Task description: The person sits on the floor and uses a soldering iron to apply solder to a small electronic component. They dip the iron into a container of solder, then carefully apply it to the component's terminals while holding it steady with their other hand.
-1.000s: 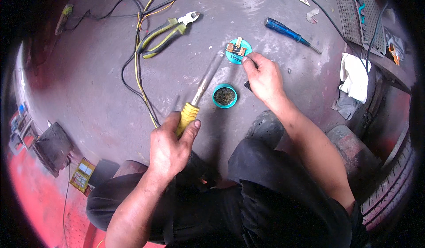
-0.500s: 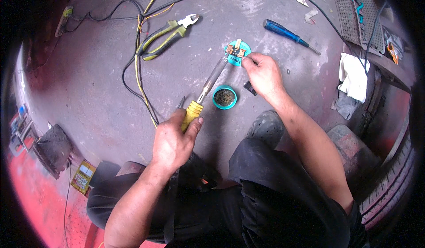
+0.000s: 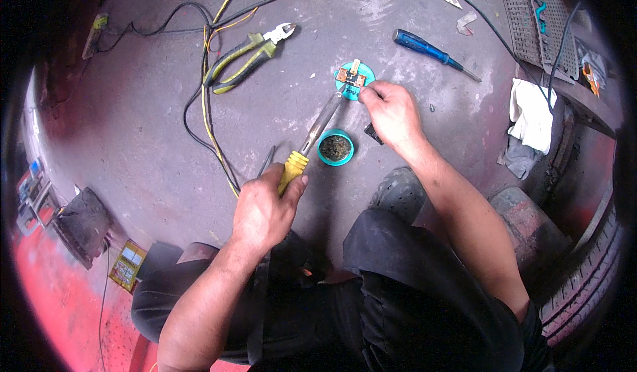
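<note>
My left hand (image 3: 264,211) is closed around the yellow handle of a soldering iron (image 3: 323,121). Its tip points up and away from me, at the near edge of a small brown circuit board (image 3: 352,78); whether it touches cannot be made out. The board lies on a round turquoise lid (image 3: 366,69). Beside the lid's right edge, the fingers of my right hand (image 3: 393,110) are pinched together, and what they hold, if anything, is hidden. Nearer to me stands a round turquoise tin (image 3: 336,148) with dark, crumbly stuff inside. A small black piece (image 3: 373,133) lies under my right hand.
Yellow-green handled cutting pliers (image 3: 249,58) lie at the far left, a blue screwdriver (image 3: 434,53) at the far right. Black and yellow cables (image 3: 211,123) cross the floor. A white cloth (image 3: 531,113) and a tyre (image 3: 584,279) are on the right.
The soldering iron's tip has drawn back slightly from the board's left side toward me. My left hand has shifted a little to the right; my right hand has barely moved.
</note>
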`<state>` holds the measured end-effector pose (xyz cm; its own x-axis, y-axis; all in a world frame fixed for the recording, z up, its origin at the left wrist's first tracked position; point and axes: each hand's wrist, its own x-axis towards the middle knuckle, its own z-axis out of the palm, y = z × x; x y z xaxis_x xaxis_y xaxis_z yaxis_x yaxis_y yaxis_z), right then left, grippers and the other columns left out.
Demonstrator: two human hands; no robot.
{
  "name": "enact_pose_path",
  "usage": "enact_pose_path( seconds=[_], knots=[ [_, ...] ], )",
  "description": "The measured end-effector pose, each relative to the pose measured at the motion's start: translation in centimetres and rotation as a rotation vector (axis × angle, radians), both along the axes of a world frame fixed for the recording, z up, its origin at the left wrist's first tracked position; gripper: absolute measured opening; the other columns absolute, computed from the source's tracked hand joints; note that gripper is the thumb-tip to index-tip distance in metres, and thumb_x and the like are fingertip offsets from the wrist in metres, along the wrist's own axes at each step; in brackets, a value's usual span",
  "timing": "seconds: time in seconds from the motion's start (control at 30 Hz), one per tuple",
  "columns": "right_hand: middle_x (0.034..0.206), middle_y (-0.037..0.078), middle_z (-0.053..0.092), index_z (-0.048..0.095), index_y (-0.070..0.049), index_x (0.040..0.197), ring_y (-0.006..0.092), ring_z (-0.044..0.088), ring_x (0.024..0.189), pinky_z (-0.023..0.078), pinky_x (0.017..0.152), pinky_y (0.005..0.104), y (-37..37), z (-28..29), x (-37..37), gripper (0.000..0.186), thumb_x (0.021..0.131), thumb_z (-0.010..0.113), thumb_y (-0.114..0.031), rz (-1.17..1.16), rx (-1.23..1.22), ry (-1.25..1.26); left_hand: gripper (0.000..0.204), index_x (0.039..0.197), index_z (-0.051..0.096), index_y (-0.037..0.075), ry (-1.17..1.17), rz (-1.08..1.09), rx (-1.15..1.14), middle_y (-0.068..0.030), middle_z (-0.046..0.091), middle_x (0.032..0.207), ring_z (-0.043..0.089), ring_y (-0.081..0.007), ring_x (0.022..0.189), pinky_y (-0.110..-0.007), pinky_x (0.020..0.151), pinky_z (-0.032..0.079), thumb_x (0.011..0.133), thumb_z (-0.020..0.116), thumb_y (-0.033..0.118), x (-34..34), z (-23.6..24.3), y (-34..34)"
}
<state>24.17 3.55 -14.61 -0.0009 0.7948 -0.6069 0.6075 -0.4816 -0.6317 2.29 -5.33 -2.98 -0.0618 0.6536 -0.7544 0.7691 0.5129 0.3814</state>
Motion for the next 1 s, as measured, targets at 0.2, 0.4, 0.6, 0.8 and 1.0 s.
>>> enact_pose_path(
  seconds=[0.2,0.4,0.6,0.8,1.0],
  knots=[
    [0.068,0.009,0.064,0.073,0.000,0.098,0.0144,0.059,0.065,0.048,0.064,0.0352,0.12,-0.04,0.13,0.029,0.092,0.061,-0.025,0.019,-0.022,0.012,0.038,0.090,0.059,-0.004,-0.012,-0.006,0.044,-0.0255,0.060,0.070,0.062,-0.0416,0.067,-0.048,0.065,0.048,0.096,0.068,0.032,0.18,-0.22,0.13],
    [0.069,0.010,0.065,0.073,0.000,0.098,0.0151,0.060,0.065,0.048,0.064,0.0356,0.08,-0.20,0.15,0.029,0.092,0.062,-0.026,0.019,-0.029,0.011,0.039,0.089,0.059,-0.004,-0.009,-0.018,0.041,-0.0253,0.059,0.070,0.061,-0.0421,0.067,-0.048,0.065,0.048,0.096,0.068,0.033,0.37,-0.41,0.27],
    [0.068,0.011,0.065,0.073,0.000,0.097,0.0160,0.061,0.066,0.048,0.064,0.0362,0.10,-0.20,0.13,0.029,0.092,0.061,-0.026,0.016,-0.031,0.030,0.041,0.088,0.058,-0.004,-0.002,-0.027,0.026,-0.0252,0.059,0.070,0.060,-0.0424,0.067,-0.048,0.066,0.047,0.097,0.067,0.034,0.49,-0.49,0.42],
    [0.067,0.011,0.063,0.073,0.001,0.096,0.0148,0.059,0.064,0.048,0.062,0.0360,0.14,-0.02,0.14,0.029,0.092,0.061,-0.026,0.024,-0.018,0.023,0.041,0.088,0.058,-0.004,-0.008,-0.020,0.016,-0.0256,0.059,0.070,0.061,-0.0428,0.068,-0.049,0.067,0.047,0.097,0.067,0.035,0.66,-0.46,0.56],
    [0.066,0.011,0.063,0.072,0.001,0.096,0.0144,0.058,0.063,0.047,0.061,0.0361,0.20,0.11,0.01,0.030,0.092,0.061,-0.026,0.014,-0.046,0.021,0.041,0.089,0.059,-0.005,-0.012,-0.023,0.015,-0.0268,0.059,0.072,0.062,-0.0437,0.070,-0.049,0.067,0.048,0.097,0.067,0.034,0.54,-0.60,0.38]
  ],
)
